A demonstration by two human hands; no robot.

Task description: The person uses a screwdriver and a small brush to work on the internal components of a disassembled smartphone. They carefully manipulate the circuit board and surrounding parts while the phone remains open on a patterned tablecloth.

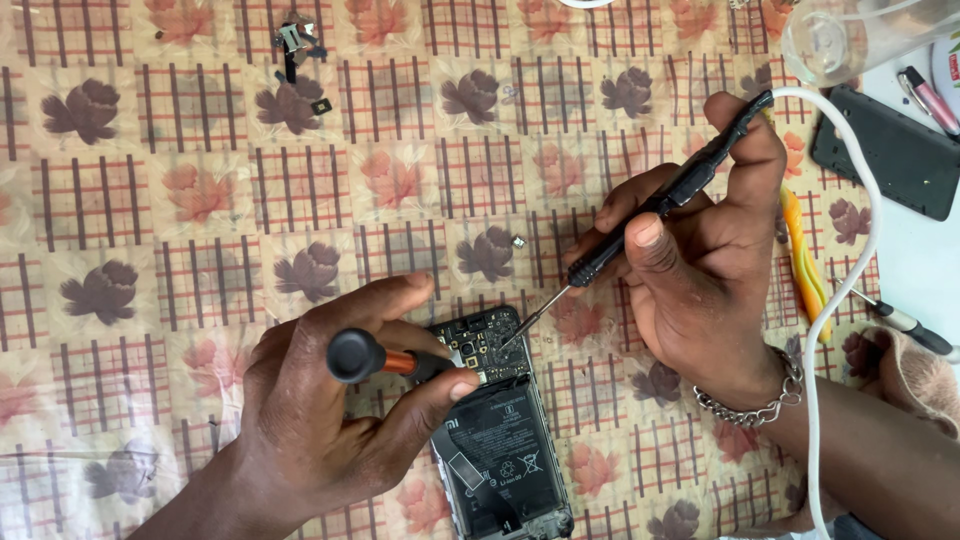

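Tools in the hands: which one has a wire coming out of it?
The thin black tool in the right hand: a white cable leaves its top. The left hand holds a cordless screwdriver with an orange shaft.

Worktop [150,130] left and centre lies open under the flowered cloth; only small loose parts [295,45] near the far edge and a tiny screw [518,241] mid-cloth interrupt it; opened phone [500,430] sits at the near edge, flanked closely by left hand [330,410] and right hand [700,250]; right side crowded: white cable [850,200], yellow tool [805,260], dark phone cover [890,150], clear cup [850,35], pen-like driver [900,320]; little passage there.
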